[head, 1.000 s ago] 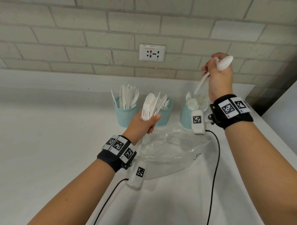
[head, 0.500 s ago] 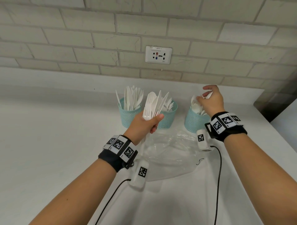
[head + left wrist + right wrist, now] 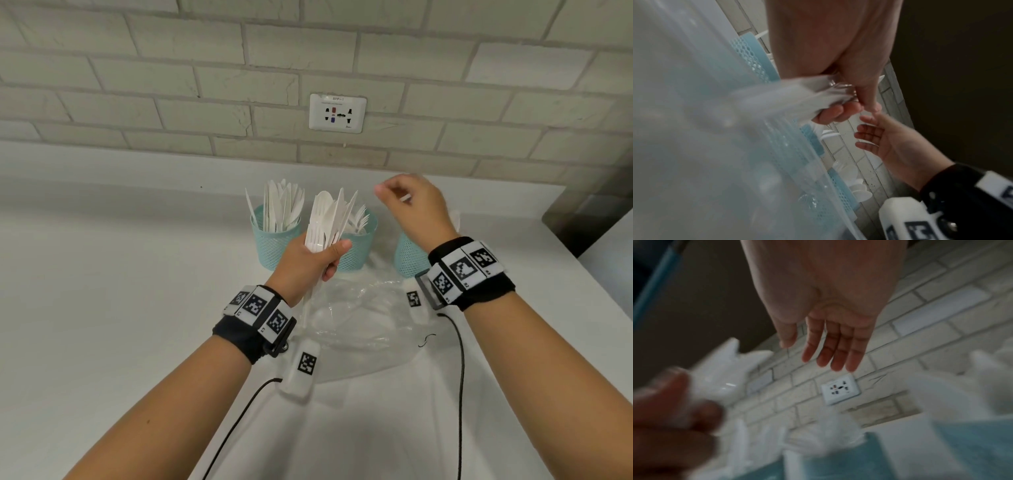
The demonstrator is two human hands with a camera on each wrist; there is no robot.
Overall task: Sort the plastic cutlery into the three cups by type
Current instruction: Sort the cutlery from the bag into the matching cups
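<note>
Plastic bag (image 3: 359, 329), clear and crumpled, lies nearest on the white counter (image 3: 102, 308), below and between both wrists. Just beyond it the left hand (image 3: 308, 260) has its fingers and thumb curled round a fanned bundle of white cutlery (image 3: 329, 219), handles down in the fist, tips standing above the fingertips; a spoon bowl and pointed blades show in it, so it looks mixed. The right hand (image 3: 414, 209), a second ago raised with a spoon and half a second ago down at the right cup (image 3: 409, 255), is now empty, its fingers loose and nearly straight in the right wrist view, reaching leftward toward the bundle's tips. That suggests the spoon went into the right cup and another piece is about to be drawn. Behind the left fingers stand the left cup (image 3: 274, 246), bristling with what look like knives, and the middle cup (image 3: 356, 250), showing fork tines. All three are teal mesh, set in a row below the wall socket (image 3: 337, 113).
</note>
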